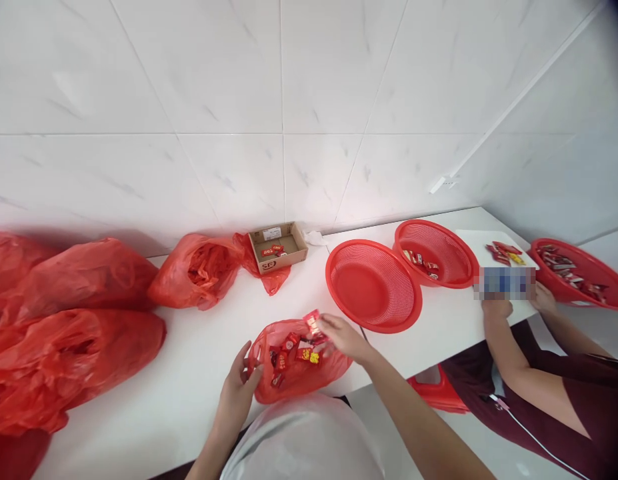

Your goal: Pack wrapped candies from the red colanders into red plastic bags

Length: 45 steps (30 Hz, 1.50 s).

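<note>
An opened red plastic bag [309,383] lies at the table's front edge, with several small red wrapped packets [281,362] inside it. One packet among them has a yellow print [309,356]. My left hand [240,381] grips the bag's left rim, fingers curled around the thin plastic. Over the bag's right side, my right hand [345,335] pinches a red wrapped packet [313,323] between thumb and fingers. Just beyond my right hand stands a red mesh basket [373,287] with nothing visible in it.
A second red basket [436,253] and a third [583,275] hold packets. A small cardboard box [278,248] with a few packets stands near the wall. Full red bags [89,360] crowd the left. At right, a co-worker's hands [499,307] are at a white board with packets [505,254].
</note>
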Each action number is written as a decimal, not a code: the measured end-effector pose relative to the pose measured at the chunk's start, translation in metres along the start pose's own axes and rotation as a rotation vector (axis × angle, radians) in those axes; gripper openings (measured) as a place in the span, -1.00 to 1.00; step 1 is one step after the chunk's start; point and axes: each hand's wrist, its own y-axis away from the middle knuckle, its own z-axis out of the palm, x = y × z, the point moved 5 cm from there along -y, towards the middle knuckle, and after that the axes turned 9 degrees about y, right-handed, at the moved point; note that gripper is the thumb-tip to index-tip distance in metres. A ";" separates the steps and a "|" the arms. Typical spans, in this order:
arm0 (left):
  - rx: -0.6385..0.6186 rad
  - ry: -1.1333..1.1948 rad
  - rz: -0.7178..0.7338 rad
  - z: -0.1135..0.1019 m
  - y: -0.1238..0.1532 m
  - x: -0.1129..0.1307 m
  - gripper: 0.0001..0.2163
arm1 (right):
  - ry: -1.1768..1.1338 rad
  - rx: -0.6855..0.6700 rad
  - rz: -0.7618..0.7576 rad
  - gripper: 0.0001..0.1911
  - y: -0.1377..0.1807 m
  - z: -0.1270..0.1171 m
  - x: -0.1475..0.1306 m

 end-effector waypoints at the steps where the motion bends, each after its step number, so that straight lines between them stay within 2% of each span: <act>1: -0.014 0.018 -0.005 0.001 0.003 0.003 -0.32 | 0.081 0.011 -0.028 -0.61 0.003 0.011 -0.002; 4: -0.049 0.043 0.003 0.000 0.011 0.010 -0.46 | 0.268 0.158 -0.107 -0.66 0.007 0.017 -0.007; 7: -0.038 0.025 0.009 -0.007 0.015 0.009 -0.54 | 0.412 0.358 -0.145 -0.69 0.011 -0.007 -0.006; 9: -0.019 0.020 0.016 -0.012 0.017 0.006 -0.57 | 0.509 0.422 -0.123 -0.65 0.015 -0.022 0.003; 13: 0.003 0.005 0.034 -0.020 0.022 -0.001 -0.62 | 0.675 0.324 0.115 -0.50 0.025 -0.027 0.037; 16: 0.003 -0.020 0.042 -0.028 0.028 0.002 -0.63 | 0.656 0.222 0.188 -0.63 0.036 -0.020 0.046; 19: 0.060 -0.138 0.065 -0.049 0.032 0.023 -0.63 | 0.539 0.212 0.060 -0.75 0.047 -0.025 0.015; 22: 0.249 -0.267 0.156 -0.080 0.035 0.065 -0.60 | 0.336 0.313 -0.129 -0.71 0.058 -0.048 -0.039; 24: 0.324 -0.251 0.240 -0.094 0.036 0.091 -0.58 | 0.275 0.407 -0.219 -0.70 0.063 -0.064 -0.070; 27: 0.211 -0.288 0.228 -0.097 0.032 0.104 -0.57 | 0.350 0.432 -0.250 -0.75 0.062 -0.073 -0.090; 29: 0.111 -0.389 0.169 -0.096 0.029 0.099 -0.58 | 0.410 0.387 -0.237 -0.78 0.057 -0.072 -0.089; 33: 0.037 -0.548 0.103 -0.102 0.028 0.091 -0.61 | 0.370 0.328 -0.227 -0.77 0.050 -0.070 -0.081; 38: -0.118 -0.613 0.075 -0.095 0.035 0.105 -0.65 | 0.394 0.323 -0.199 -0.74 0.052 -0.074 -0.083; 41: -0.160 -0.428 0.205 -0.082 0.038 0.123 -0.68 | 0.429 0.334 -0.204 -0.76 0.054 -0.075 -0.088; 43: -0.198 -0.197 0.298 -0.069 0.039 0.132 -0.72 | 0.460 0.330 -0.229 -0.81 0.056 -0.071 -0.097; 45: -0.275 0.045 0.327 -0.052 0.040 0.135 -0.77 | 0.483 0.282 -0.270 -0.86 0.058 -0.058 -0.110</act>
